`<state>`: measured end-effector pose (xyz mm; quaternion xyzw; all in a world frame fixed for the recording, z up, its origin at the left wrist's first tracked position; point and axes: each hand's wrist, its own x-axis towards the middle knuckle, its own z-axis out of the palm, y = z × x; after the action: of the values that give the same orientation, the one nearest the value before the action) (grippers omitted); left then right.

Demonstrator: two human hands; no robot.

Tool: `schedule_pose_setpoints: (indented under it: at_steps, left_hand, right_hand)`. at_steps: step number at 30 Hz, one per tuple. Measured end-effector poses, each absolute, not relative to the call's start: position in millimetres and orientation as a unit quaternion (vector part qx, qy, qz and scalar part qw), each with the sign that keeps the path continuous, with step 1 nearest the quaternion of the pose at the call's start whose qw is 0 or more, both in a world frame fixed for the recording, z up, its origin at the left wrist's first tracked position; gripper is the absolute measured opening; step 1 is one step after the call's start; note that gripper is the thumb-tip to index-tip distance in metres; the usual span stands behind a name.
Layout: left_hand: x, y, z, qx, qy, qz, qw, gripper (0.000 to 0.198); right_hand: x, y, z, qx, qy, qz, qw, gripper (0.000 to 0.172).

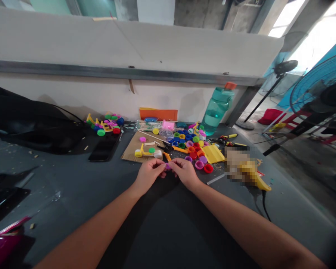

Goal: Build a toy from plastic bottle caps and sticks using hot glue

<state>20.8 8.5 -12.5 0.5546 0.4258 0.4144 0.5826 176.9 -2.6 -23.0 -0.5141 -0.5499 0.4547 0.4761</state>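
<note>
Small purple cap [168, 166], mid-bench, low over the dark tabletop [162, 224]; contact with it cannot be told. Left hand [149, 172]: fingertips pinched on the cap's left side. Right hand [185, 172]: thumb and forefinger pinched on its right side. Just behind: a loose heap of coloured caps [189, 144] and a cardboard sheet [131, 150]. Black phone [103, 149] to the left; teal bottle [217, 110] by the wall.

Left hand [149, 172] and right hand [184, 172] pinch a small purple cap [168, 166] together above the table [72, 194]; coloured caps [189, 144] heaped just beyond.
</note>
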Motion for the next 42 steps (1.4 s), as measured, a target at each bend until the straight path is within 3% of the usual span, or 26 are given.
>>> schedule_pose_setpoints:
  at_steps: [34, 39, 42]
  left_hand:
    - [21.1, 6.4, -10.9, 0.573, 0.421, 0.419, 0.565, 0.023]
    - [20.9, 6.9, -15.0, 0.588, 0.377, 0.448, 0.559, 0.038]
    - [20.0, 7.0, -15.9, 0.615, 0.374, 0.438, 0.539, 0.028]
  right_hand:
    - [177.3, -4.2, -21.2, -0.509, -0.560, 0.447, 0.477, 0.026]
    - [177.9, -3.5, -21.6, -0.498, -0.528, 0.479, 0.494, 0.023]
    - [177.6, -4.0, -20.6, -0.497, -0.521, 0.487, 0.494, 0.023]
